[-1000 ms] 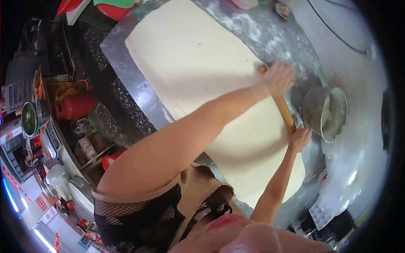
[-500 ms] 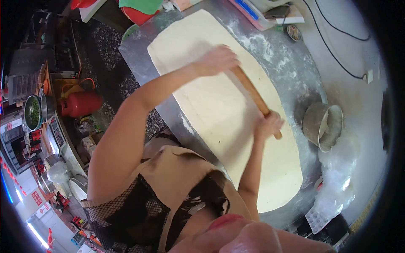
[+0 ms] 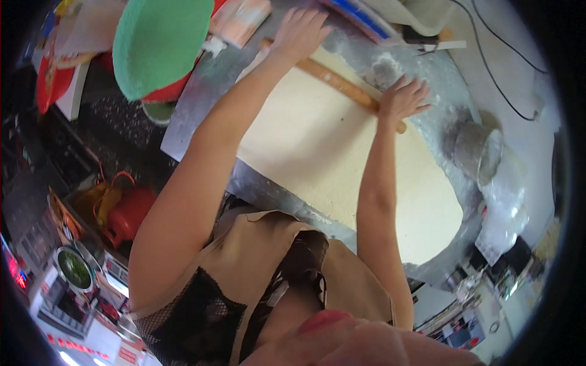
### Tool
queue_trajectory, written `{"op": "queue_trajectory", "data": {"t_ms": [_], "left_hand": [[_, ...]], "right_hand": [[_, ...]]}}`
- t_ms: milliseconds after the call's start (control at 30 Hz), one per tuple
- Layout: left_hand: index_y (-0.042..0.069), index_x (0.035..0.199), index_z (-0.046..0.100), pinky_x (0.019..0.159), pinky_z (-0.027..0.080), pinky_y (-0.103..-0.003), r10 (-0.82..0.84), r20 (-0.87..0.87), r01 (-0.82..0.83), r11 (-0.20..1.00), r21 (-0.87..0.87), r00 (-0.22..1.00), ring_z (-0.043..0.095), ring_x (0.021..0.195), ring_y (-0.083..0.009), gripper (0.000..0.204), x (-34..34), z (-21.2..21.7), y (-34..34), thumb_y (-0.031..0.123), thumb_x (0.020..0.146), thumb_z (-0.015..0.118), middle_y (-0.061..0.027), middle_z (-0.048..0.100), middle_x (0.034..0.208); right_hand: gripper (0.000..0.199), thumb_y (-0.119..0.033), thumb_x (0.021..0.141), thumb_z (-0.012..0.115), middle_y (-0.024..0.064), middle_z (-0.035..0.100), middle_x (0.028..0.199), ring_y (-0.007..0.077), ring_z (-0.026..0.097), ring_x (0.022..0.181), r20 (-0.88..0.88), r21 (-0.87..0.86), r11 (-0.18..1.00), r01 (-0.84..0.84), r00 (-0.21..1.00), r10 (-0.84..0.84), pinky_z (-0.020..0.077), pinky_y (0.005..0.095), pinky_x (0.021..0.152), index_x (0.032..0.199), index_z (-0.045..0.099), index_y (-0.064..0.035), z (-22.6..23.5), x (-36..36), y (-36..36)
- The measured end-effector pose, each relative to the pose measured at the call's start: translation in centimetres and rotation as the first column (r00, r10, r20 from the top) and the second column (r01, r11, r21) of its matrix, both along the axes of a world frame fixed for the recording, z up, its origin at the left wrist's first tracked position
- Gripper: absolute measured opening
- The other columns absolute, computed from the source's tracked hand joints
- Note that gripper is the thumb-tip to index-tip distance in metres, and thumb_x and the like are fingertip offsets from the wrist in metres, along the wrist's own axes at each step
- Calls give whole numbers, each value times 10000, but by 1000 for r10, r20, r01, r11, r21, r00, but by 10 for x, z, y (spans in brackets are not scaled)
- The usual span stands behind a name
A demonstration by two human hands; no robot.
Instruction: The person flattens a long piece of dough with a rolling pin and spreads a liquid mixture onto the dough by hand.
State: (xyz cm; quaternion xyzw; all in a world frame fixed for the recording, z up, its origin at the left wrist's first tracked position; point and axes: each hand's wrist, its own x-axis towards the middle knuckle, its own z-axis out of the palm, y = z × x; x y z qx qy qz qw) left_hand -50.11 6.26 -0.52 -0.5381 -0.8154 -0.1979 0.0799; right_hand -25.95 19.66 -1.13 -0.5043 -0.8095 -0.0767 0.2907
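1. Since the earlier pictures, the pin (image 3: 332, 82) has been carried from the middle of the dough (image 3: 342, 165) up to its far end, and both arms have been stretched out further.
2. The left hand (image 3: 300, 32) is laid on the pin's end at about 11 o'clock, fingers spread flat; nothing is gripped, the palm only presses down.
3. The right hand (image 3: 403, 97) is laid on the other end at about 1 o'clock, fingers likewise splayed and open over the wood.
4. The dough is spread as one long, pale sheet across the floured metal table (image 3: 201, 91), running from 12 o'clock down toward 4 o'clock; the pin lies across its top edge.
5. By judgement, the rolling is well advanced: the sheet looks thin, smooth and even over most of its length. Whether more passes are needed cannot be told.
6. Counted: one pin, one sheet of dough, two hands on the pin.
7. One metal cup (image 3: 479, 149) is seen on its side at 3 o'clock, just beside the sheet, and one green bowl (image 3: 160, 43) at 10 o'clock.
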Motion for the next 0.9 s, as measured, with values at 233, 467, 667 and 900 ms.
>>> {"op": "queue_trajectory", "data": {"t_ms": [233,467,667,900], "left_hand": [[179,1195,602,934,358,-404,-136,-128,141,989,33,982,495,1091,-201,518,40,-15,-122,411,738,682,-19,581,1135],[156,1227,573,941,366,-429,-236,79,213,950,227,969,509,1098,-233,488,-19,-15,11,328,775,638,-34,568,1180],[130,1253,547,1002,350,-437,-240,-47,239,971,-20,970,483,1171,-246,483,16,-8,-71,346,825,604,-72,535,1284],[112,1321,482,1039,317,-448,-48,-163,50,999,10,985,416,1261,-272,526,5,-7,-20,344,859,575,-106,485,1335]], "right_hand": [[453,-315,941,411,159,420,1406,363,272,1374,113,-215,976,-45,991,70,108,619,1088,1326,476,-85,-28,27,-112],[531,-395,955,412,192,460,1346,379,355,1306,22,-134,991,25,1000,-22,182,582,1087,1338,414,-28,3,-42,-13],[578,-377,916,429,191,377,1424,380,275,1363,119,-341,940,-7,992,51,161,575,1098,1387,369,-47,-17,-6,-101],[579,-449,919,443,193,425,1390,368,309,1349,133,-215,976,37,991,-8,175,574,1097,1328,443,-39,-5,-25,-58]]}}
